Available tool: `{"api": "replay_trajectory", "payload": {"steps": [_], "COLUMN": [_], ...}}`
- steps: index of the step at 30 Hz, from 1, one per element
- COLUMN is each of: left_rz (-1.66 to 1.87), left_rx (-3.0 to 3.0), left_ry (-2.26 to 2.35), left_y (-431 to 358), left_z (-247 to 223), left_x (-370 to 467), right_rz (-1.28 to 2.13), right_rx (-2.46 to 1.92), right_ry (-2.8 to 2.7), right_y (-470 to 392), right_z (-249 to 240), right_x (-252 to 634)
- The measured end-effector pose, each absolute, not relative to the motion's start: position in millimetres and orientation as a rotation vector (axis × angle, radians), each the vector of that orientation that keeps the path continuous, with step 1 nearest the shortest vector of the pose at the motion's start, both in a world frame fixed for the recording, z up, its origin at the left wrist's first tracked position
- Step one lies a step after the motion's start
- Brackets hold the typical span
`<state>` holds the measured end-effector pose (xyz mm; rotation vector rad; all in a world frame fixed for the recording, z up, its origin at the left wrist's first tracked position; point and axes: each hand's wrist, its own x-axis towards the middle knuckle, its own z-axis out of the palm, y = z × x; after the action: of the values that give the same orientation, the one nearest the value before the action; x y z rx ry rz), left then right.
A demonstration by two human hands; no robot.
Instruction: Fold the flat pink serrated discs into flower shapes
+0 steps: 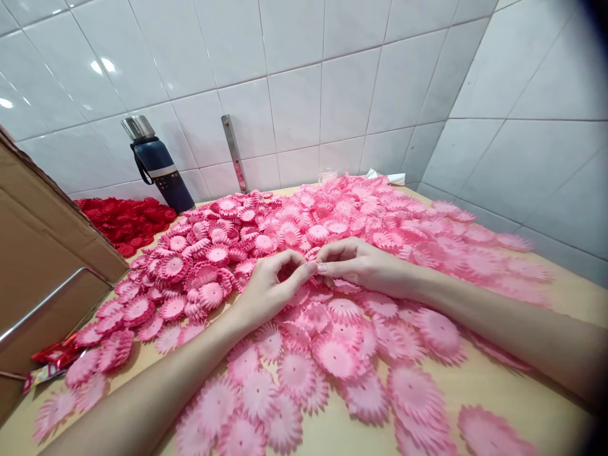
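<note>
My left hand (275, 284) and my right hand (365, 267) meet fingertip to fingertip over the middle of a wide spread of pink flower-shaped pieces (339, 356). Thumb and fingers are pinched together on both hands. Whatever sits between the tips is too small or hidden to make out, though a bit of pink shows close behind them. The pieces are thin, round and fringed at the edge, many with a small hole in the centre. Farther left they lie in thicker clusters (173, 266) with darker pink rims.
Left of the pile stand a cardboard box (47, 253) and a dark blue bottle (164, 168), with red pieces (126, 221) between them. A metal strip (234, 152) leans on the tiled wall (294, 101). A red wrapper (57, 354) lies on the wooden table (479, 389).
</note>
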<state>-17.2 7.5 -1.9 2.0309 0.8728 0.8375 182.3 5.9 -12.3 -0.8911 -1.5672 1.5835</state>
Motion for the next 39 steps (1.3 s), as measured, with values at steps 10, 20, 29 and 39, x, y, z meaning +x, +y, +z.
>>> {"api": "replay_trajectory", "payload": {"steps": [10,20,29,39], "left_rz": [0.826,0.93,0.828,0.931], "left_rx": [2.064,2.037,2.181,2.114], "left_ry": [0.888,0.955,0.892,0.997], "left_y": [7.7,9.6,6.6,8.5], "left_z": [0.0,-1.5,-1.3,-1.7], "left_x": [-17.2,-17.3,-14.7,-16.6], "right_rz": [1.721,1.713,1.437,1.553], "right_rx": [-0.822,-0.805,-0.917,-0.897], "right_ry": [-1.382,-1.352,-1.701,-1.533], "right_y": [7.9,7.3,1.7,4.7], "right_z": [-14.2,-12.0,-7.3,-11.1], "right_x": [180.1,179.4,179.4,180.2]}}
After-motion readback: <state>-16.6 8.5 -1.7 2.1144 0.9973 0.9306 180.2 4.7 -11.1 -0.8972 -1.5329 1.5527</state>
